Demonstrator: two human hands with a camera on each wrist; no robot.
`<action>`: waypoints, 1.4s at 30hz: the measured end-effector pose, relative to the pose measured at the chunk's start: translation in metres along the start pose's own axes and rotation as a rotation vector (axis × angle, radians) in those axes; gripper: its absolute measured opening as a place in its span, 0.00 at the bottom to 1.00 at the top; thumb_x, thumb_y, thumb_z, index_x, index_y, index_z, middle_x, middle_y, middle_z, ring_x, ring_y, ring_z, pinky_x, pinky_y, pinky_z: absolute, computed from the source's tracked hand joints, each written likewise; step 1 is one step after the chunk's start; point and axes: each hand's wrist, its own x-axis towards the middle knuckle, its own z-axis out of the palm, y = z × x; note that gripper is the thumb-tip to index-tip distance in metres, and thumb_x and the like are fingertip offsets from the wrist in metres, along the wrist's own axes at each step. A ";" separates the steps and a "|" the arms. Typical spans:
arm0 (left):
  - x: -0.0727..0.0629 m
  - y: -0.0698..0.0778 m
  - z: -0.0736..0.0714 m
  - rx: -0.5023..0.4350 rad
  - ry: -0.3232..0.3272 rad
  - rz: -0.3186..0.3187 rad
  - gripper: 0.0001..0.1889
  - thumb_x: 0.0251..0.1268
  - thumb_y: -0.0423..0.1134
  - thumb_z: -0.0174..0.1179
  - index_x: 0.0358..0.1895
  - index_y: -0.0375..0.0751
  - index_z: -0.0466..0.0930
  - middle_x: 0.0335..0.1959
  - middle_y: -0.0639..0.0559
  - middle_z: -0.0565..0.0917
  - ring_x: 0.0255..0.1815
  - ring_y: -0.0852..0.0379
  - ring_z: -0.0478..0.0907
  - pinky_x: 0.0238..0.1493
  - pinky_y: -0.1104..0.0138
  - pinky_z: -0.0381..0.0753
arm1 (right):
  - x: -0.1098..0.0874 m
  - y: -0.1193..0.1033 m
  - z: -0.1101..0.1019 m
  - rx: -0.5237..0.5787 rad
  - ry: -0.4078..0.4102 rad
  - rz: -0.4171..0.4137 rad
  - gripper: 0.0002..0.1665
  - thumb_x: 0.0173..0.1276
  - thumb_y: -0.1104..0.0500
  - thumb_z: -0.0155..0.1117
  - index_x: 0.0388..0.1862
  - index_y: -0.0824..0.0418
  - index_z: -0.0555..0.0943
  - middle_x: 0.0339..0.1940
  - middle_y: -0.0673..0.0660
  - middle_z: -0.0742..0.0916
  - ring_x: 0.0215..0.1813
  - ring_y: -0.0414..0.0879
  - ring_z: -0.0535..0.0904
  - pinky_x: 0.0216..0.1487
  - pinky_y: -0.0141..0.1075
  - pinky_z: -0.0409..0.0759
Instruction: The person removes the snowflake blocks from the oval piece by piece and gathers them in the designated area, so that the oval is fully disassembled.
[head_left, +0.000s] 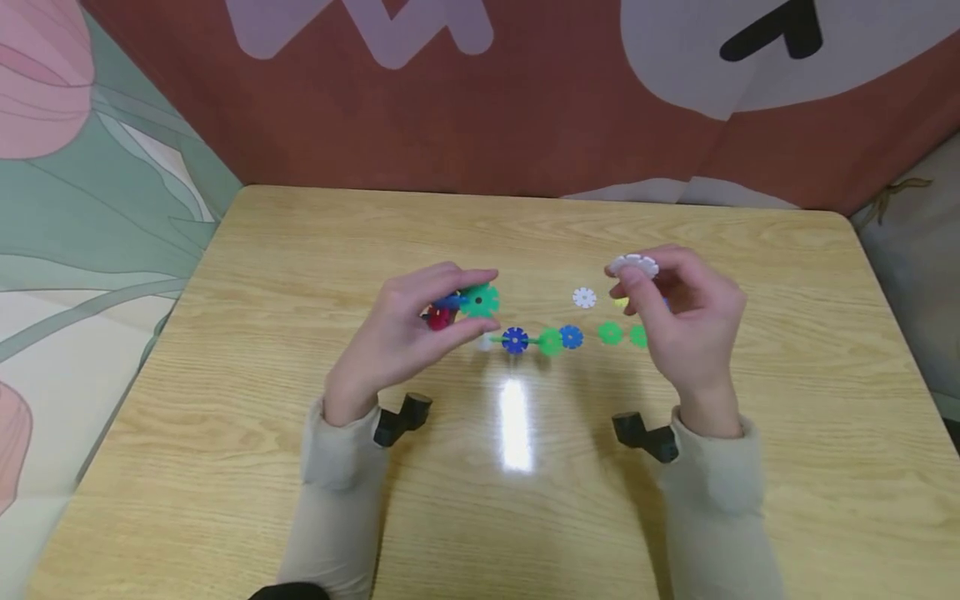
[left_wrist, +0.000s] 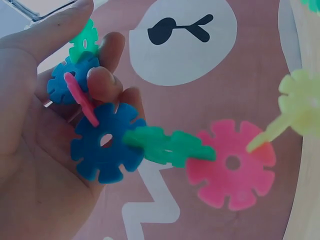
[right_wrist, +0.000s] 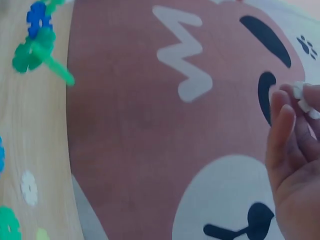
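Two pinches: left hand [head_left: 390,329] on a multicoloured notched plastic-disc chain [left_wrist: 167,146], right hand [head_left: 690,321] on a white notched plastic disc [head_left: 632,264], seemingly for control.

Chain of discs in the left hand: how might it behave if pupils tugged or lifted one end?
The chain could well twist or pull apart at its joins, as its pieces meet only at notches. It is probably light: the edge-on pink disc looks thin. Each piece seems likely to stay stiff, since the lower blue disc looks flat.
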 end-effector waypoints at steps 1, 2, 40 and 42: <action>-0.001 0.000 -0.001 -0.001 0.001 -0.006 0.22 0.51 0.31 0.72 0.53 0.33 0.82 0.27 0.53 0.79 0.22 0.62 0.63 0.23 0.72 0.60 | 0.001 0.001 -0.002 -0.019 0.000 0.015 0.15 0.60 0.68 0.68 0.30 0.84 0.77 0.30 0.53 0.88 0.26 0.41 0.83 0.25 0.25 0.77; -0.001 0.000 -0.002 0.000 0.001 -0.011 0.22 0.51 0.31 0.72 0.53 0.34 0.82 0.27 0.53 0.79 0.22 0.62 0.63 0.23 0.72 0.60 | 0.001 0.002 -0.004 -0.041 -0.003 0.030 0.15 0.61 0.68 0.68 0.31 0.83 0.78 0.31 0.52 0.88 0.26 0.41 0.82 0.25 0.25 0.77; 0.001 0.002 0.006 0.018 -0.129 -0.002 0.23 0.51 0.35 0.73 0.52 0.33 0.82 0.29 0.51 0.79 0.24 0.65 0.65 0.25 0.73 0.66 | -0.031 0.084 0.017 -0.767 -0.544 0.785 0.13 0.68 0.58 0.62 0.45 0.66 0.84 0.41 0.63 0.87 0.42 0.53 0.81 0.41 0.41 0.78; 0.001 0.002 0.005 0.018 -0.132 -0.009 0.23 0.52 0.36 0.73 0.53 0.33 0.82 0.30 0.52 0.79 0.25 0.64 0.65 0.25 0.73 0.66 | -0.031 0.085 0.017 -0.766 -0.537 0.801 0.16 0.68 0.58 0.61 0.49 0.66 0.82 0.42 0.64 0.87 0.43 0.54 0.81 0.43 0.42 0.79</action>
